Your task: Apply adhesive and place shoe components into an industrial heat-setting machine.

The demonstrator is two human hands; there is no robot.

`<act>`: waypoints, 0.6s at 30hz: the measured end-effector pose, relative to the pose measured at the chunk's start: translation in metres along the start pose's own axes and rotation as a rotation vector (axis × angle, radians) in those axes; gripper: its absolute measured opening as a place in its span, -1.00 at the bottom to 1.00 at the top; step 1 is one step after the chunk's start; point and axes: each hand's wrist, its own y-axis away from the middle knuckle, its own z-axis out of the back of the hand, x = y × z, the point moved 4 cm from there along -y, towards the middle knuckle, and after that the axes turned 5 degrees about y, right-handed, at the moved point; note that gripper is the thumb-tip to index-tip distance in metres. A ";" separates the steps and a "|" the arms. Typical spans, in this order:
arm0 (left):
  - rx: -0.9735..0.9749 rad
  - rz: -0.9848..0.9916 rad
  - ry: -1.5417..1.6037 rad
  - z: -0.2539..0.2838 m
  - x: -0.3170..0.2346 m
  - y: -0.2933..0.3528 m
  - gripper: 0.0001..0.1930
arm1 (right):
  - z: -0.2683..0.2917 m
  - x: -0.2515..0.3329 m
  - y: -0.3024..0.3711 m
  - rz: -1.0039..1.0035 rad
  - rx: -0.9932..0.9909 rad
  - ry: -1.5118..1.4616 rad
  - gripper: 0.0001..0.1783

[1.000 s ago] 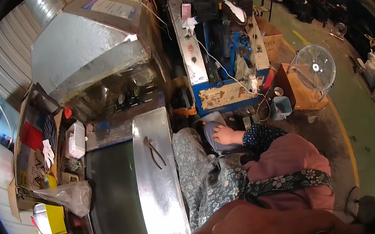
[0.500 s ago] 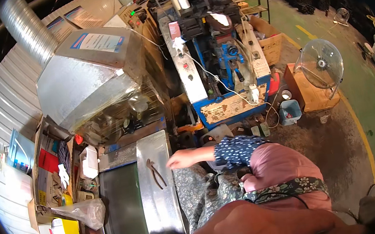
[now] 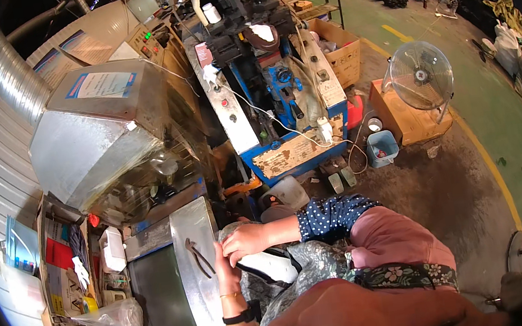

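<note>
A long white piece with a dark edge (image 3: 275,267) lies slantwise over my lap, shoe-like in shape, though its exact kind is unclear. My left hand (image 3: 227,272), with a watch and a bracelet at the wrist, is closed at its near-left end. My right hand (image 3: 246,240) meets the left there with curled fingers; what is between them is hidden. Left of both hands, a pair of pincers (image 3: 199,256) rests on the metal plate (image 3: 185,227), touched by neither hand. Under the white piece spreads my grey patterned apron (image 3: 331,256).
A dark conveyor belt (image 3: 161,305) runs beside the plate, below a metal hood (image 3: 88,138). Ahead stands a blue-framed machine (image 3: 300,164). A fan (image 3: 421,75), a bucket (image 3: 382,149) and a carton (image 3: 412,118) are at the right. Cluttered boxes (image 3: 58,259) line the left.
My left hand has come up from the lower edge, bringing the white piece onto my lap. My right hand has met it, fingers curling. The whole view has shifted slightly.
</note>
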 end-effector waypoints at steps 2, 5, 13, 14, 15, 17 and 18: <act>-0.157 0.003 0.015 -0.026 -0.003 -0.004 -0.41 | 0.006 -0.013 0.002 -0.122 0.059 -0.052 -0.62; -0.295 -0.134 0.064 -0.016 0.009 -0.003 -0.41 | -0.008 -0.036 -0.003 -0.203 0.179 -0.251 -0.55; -0.214 -0.632 -0.603 -0.033 0.010 0.042 -0.15 | -0.028 -0.048 -0.005 -0.249 0.245 -0.323 -0.57; -0.269 -0.640 -0.637 -0.027 0.012 0.041 -0.15 | -0.034 -0.045 -0.008 -0.244 0.233 -0.294 -0.59; -0.271 -0.633 -0.636 -0.021 0.013 0.041 -0.15 | -0.036 -0.046 -0.010 -0.228 0.240 -0.324 -0.57; -0.316 -0.616 -0.696 -0.023 0.010 0.046 -0.17 | -0.038 -0.042 -0.006 -0.278 0.192 -0.413 -0.54; -0.261 -0.593 -0.507 -0.026 0.011 0.047 -0.22 | -0.038 -0.042 -0.003 -0.324 0.137 -0.496 -0.51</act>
